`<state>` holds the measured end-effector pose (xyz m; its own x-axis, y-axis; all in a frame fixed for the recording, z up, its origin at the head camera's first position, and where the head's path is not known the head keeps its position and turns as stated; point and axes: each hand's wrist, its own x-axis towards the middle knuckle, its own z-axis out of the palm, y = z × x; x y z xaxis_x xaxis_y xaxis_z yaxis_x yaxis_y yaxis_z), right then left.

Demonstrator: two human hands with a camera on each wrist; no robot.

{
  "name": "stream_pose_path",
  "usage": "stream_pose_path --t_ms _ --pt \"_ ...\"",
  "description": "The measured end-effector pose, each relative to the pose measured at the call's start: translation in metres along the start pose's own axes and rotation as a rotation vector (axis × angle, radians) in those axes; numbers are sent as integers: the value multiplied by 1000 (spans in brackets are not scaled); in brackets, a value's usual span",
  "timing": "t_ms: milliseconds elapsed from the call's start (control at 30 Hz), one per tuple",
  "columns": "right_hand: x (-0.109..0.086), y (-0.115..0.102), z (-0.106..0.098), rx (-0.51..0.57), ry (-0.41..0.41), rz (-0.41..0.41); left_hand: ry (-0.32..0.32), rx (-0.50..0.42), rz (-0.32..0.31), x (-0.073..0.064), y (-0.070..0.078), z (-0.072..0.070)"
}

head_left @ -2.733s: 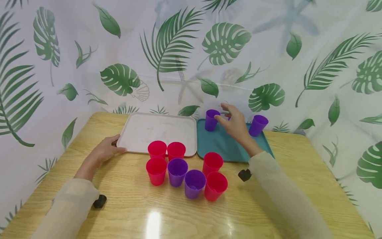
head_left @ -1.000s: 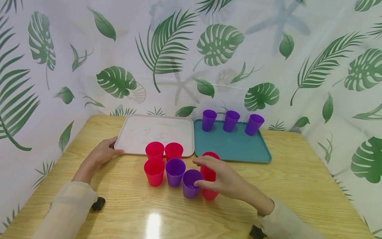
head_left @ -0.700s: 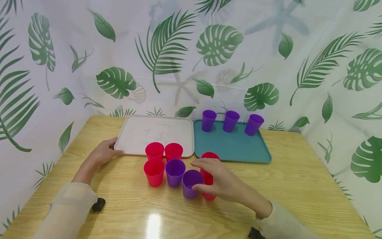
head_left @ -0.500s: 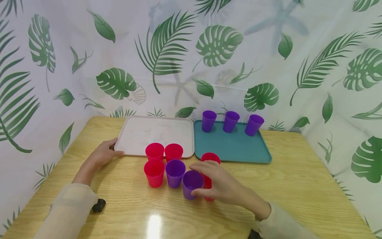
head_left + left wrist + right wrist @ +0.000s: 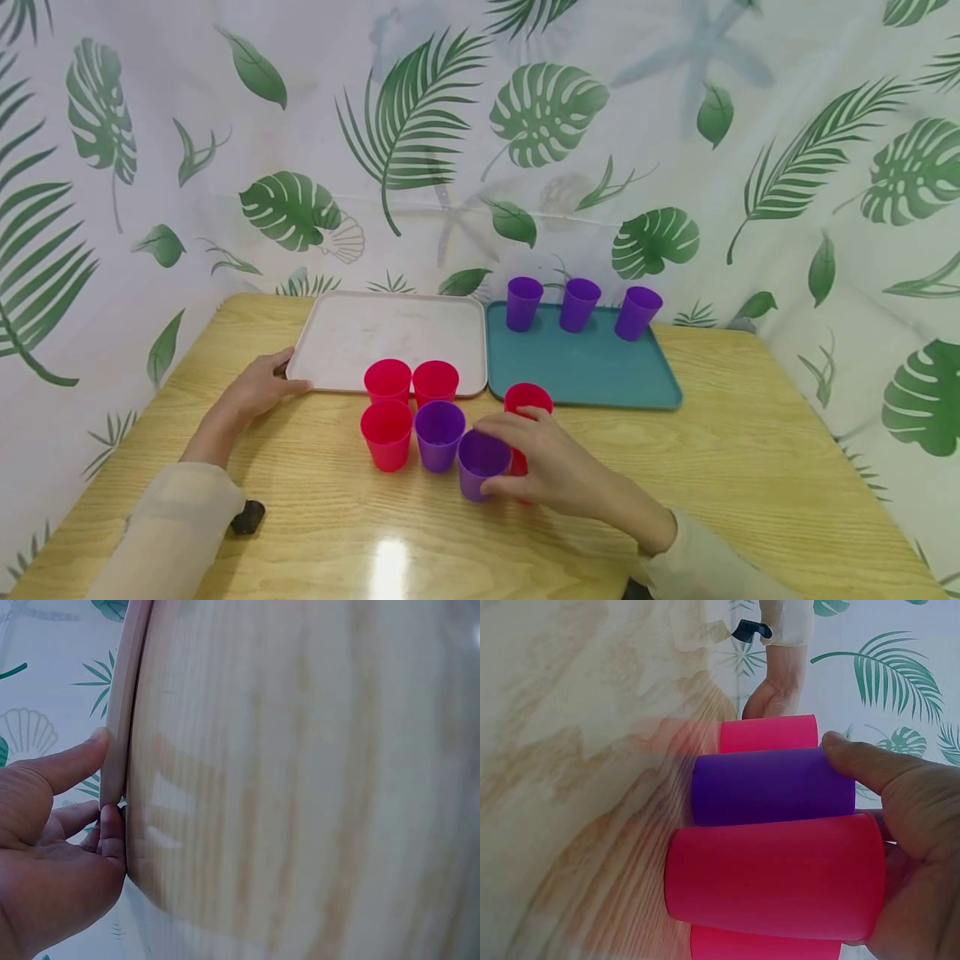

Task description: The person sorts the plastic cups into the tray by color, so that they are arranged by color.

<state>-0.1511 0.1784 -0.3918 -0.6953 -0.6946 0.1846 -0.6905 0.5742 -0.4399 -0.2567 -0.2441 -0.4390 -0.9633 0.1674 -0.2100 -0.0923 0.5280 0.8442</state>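
At the left end of the white tray (image 5: 390,333), my left hand (image 5: 258,385) holds the near corner; in the left wrist view its thumb lies on the rim and the other fingers curl at the corner. My right hand (image 5: 551,462) curls its thumb and fingers round the rim of the nearest purple cup (image 5: 477,482), which stands upright on the table. A red cup (image 5: 772,877) beside that cup is partly hidden by this hand. Another red cup (image 5: 528,397) stands behind it. To the left is a second purple cup (image 5: 439,442), next to a red cup (image 5: 386,442).
Two more red cups (image 5: 387,381) (image 5: 436,382) stand in front of the white tray. The teal tray (image 5: 592,375) adjoins it on the right, with three purple cups (image 5: 523,307) (image 5: 579,307) (image 5: 637,315) along its back edge. A leaf-print cloth (image 5: 420,208) hangs behind the wooden table (image 5: 322,517).
My right hand has come from the middle purple cup on the teal tray down to the near purple cup, and its fingers have closed in round the rim. The left hand stays at the white tray.
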Motion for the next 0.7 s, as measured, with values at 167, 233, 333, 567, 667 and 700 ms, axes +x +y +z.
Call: stream_pose_path --t_ms 167,233,333,567,667,700 --pt "-1 -2 -6 17 25 -7 -8 -3 -7 -1 0 0" --pt "-2 -4 -11 39 45 1 -6 -6 -7 -1 1 1" --pt "-3 -7 -22 72 89 -2 -13 -4 -7 0 2 0" --pt "4 -16 -49 148 232 -140 -18 1 -7 0 2 -1" --pt "9 -20 -59 164 268 -190 -22 3 -13 -1 3 -1" --pt "11 -22 -62 165 277 -200 -22 1 -15 -1 3 -1"
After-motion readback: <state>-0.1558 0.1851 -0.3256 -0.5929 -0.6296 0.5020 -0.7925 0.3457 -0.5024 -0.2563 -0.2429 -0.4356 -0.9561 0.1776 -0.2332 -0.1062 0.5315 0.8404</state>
